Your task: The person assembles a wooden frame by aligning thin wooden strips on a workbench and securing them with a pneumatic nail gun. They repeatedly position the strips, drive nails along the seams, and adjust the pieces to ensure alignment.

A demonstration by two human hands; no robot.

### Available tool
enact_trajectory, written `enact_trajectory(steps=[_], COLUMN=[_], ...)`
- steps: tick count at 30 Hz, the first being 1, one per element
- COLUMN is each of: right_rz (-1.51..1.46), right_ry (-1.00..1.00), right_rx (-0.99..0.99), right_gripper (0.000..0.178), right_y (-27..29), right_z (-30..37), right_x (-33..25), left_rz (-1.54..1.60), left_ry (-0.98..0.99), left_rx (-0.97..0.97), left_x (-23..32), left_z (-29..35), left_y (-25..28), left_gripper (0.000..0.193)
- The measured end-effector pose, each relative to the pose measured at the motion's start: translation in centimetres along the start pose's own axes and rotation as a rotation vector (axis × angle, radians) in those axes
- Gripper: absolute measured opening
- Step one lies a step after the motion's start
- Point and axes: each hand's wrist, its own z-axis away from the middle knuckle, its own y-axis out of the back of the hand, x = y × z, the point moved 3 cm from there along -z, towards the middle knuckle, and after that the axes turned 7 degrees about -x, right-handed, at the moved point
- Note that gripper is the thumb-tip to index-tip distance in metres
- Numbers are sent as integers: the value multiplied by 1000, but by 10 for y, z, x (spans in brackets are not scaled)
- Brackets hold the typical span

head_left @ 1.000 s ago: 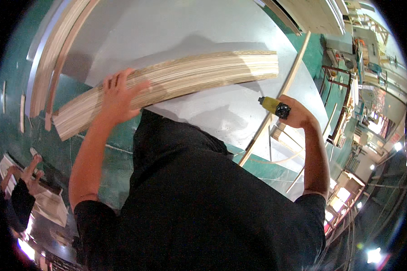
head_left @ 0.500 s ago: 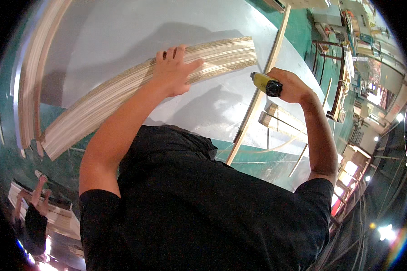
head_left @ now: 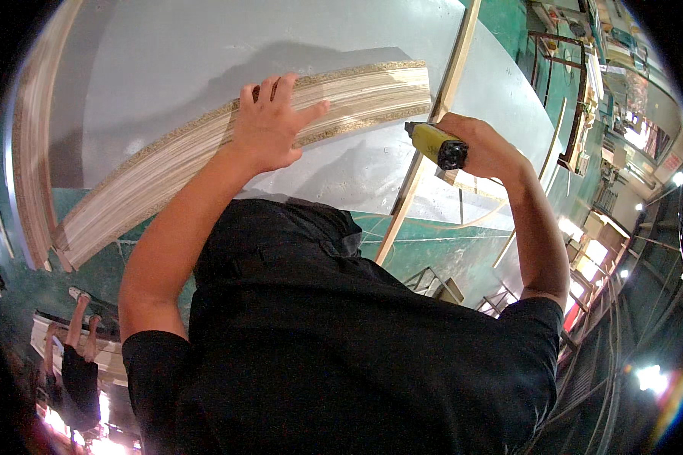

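A long curved wood piece (head_left: 372, 91), built of pale layered strips, lies across the grey sheet in front of me. My left hand (head_left: 267, 129) spans its width, with fingertips at the far edge and the thumb side at the near edge. My right hand (head_left: 486, 148) is closed around a yellow and black nail gun (head_left: 432, 144). The nail gun's nose is just off the right end of the curved wood piece. Its handle is hidden inside my fist.
Beneath the curved piece is a broad grey sheet (head_left: 174, 45). A narrow wooden strip (head_left: 410, 189) runs past the curved piece's right end. Another curved wood piece (head_left: 34, 136) stands at the left. Another person (head_left: 76, 371) is at the lower left. Green floor (head_left: 425, 250) shows nearby.
My left hand has shifted slightly left in the picture. The nail gun and my right hand have moved a little left, closer to the curved piece's end. The whole view has shifted slightly.
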Motion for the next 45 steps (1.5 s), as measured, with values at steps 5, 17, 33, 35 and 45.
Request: enact_trajectory(steps=[5, 17, 33, 35, 45], right_rz=[-5, 145, 105, 140, 83], right_ry=[32, 104, 187, 167, 186], right_rx=[15, -52, -44, -92, -35], right_gripper=[32, 42, 32, 42, 32], right_y=[7, 25, 26, 25, 22], right_z=[-9, -33, -42, -45, -42], right_x=[15, 20, 16, 18, 15], left_rz=[21, -31, -48, -41, -14], left_ry=[16, -68, -84, -82, -82], left_rx=[-16, 0, 47, 38, 58], left_x=[4, 67, 66, 66, 64], left_z=[-5, -92, -91, -92, -93], left_y=[-2, -15, -17, -19, -22], left_gripper=[91, 93, 87, 87, 84])
